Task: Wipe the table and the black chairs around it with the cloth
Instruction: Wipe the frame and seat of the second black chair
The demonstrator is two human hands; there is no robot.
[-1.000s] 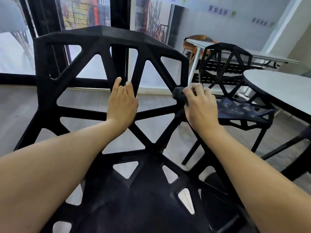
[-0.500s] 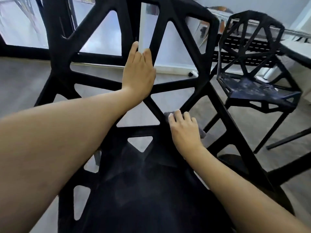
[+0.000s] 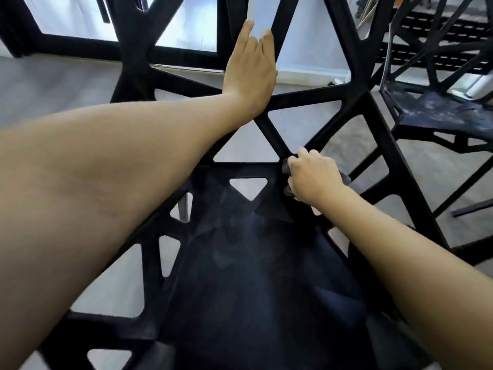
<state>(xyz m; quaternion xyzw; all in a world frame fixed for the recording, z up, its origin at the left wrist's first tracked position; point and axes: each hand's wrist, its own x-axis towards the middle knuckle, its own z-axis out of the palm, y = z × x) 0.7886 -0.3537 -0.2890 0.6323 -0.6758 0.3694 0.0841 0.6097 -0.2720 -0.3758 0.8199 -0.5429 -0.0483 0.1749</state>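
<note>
While our left hand lies flat and released against the black chair backrest, our right hand grasps the grey cloth. It presses where seat meets backrest.

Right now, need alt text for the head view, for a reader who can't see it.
Seen from above, a person's right hand grips a dark cloth against a black lattice chair where seat meets backrest. The left hand rests flat on the backrest's bars, fingers straight. A second black chair with a dusty seat stands to the right on the grey floor.
</note>
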